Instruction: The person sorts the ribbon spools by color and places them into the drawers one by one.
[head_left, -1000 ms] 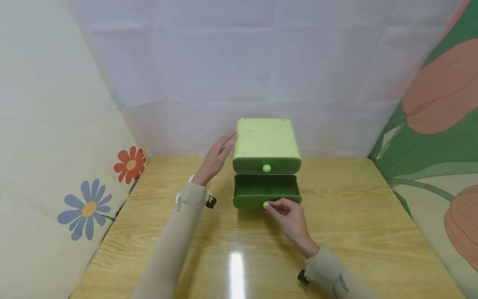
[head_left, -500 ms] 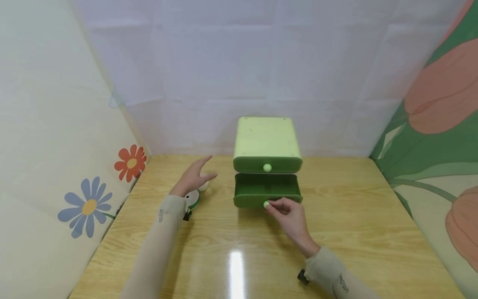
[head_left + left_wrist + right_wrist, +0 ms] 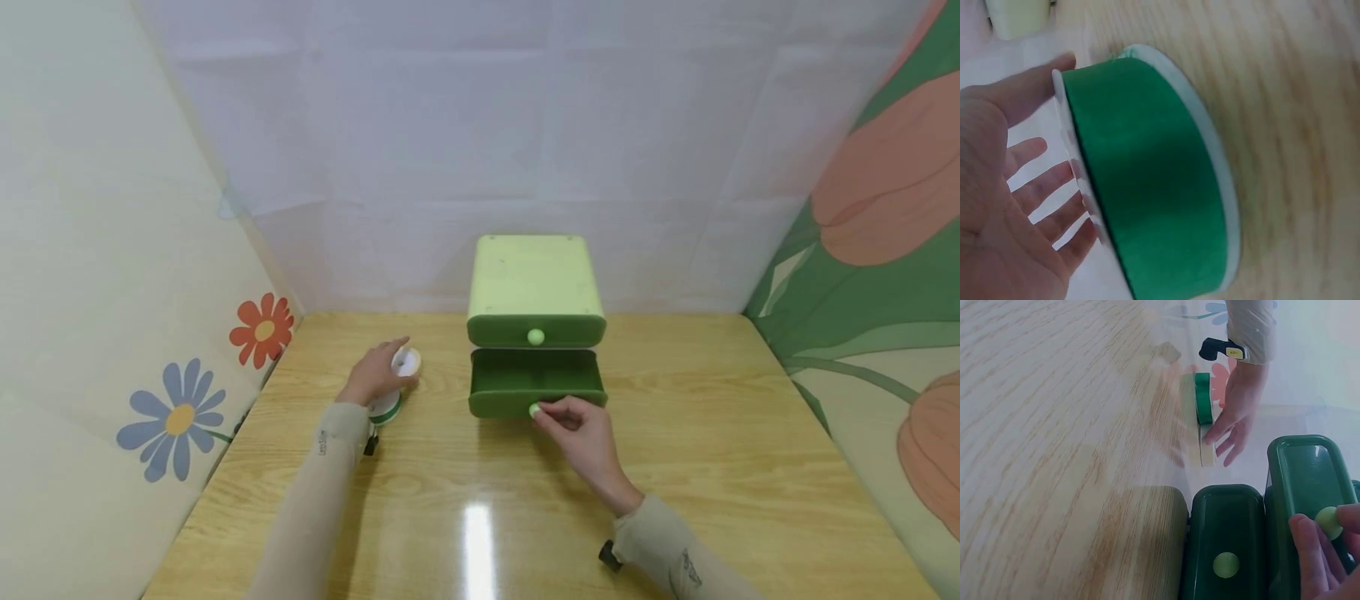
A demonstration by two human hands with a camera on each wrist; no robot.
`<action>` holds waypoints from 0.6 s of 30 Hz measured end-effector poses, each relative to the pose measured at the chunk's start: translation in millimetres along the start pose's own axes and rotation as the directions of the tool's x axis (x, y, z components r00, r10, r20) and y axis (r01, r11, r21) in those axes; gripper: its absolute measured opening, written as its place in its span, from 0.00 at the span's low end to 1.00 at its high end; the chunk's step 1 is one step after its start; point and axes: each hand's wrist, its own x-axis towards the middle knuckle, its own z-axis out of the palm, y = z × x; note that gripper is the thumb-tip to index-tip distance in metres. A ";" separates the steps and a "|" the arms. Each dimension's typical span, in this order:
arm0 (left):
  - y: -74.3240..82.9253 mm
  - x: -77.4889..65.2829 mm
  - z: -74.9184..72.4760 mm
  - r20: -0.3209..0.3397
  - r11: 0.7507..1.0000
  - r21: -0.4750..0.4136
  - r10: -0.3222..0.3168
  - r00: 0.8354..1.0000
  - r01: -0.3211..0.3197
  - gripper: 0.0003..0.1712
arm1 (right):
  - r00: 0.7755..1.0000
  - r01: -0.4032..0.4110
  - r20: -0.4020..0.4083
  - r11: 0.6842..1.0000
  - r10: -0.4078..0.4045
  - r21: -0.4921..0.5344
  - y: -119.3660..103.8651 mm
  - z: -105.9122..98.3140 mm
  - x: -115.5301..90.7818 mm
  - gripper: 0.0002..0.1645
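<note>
One lower drawer knob [image 3: 534, 411] is sitting pinched in your right hand [image 3: 583, 444]; your left hand [image 3: 373, 373] is holding fingers spread around a white roll [image 3: 408, 362] beside green ribbon [image 3: 1147, 169].

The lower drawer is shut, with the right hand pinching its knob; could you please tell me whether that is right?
Not quite: the head view shows the lower drawer standing open; the right hand does pinch its knob.

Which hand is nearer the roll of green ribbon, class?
Left. The left hand is close beside the green ribbon; the right hand is farther off, pinching the lower knob.
</note>
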 end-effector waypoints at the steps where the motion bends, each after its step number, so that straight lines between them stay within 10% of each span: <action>1: -1.1 0.4 1.5 -0.004 1.000 0.006 -0.001 1.000 0.001 0.51 | 1.000 -0.002 0.001 1.000 0.002 0.001 -0.1 -0.2 -0.3 0.07; 18: -2.6 2.3 -0.1 -0.092 0.997 -0.057 0.052 0.994 -0.058 0.47 | 1.000 -0.001 0.011 1.000 0.001 0.007 0.0 -1.5 -0.3 0.07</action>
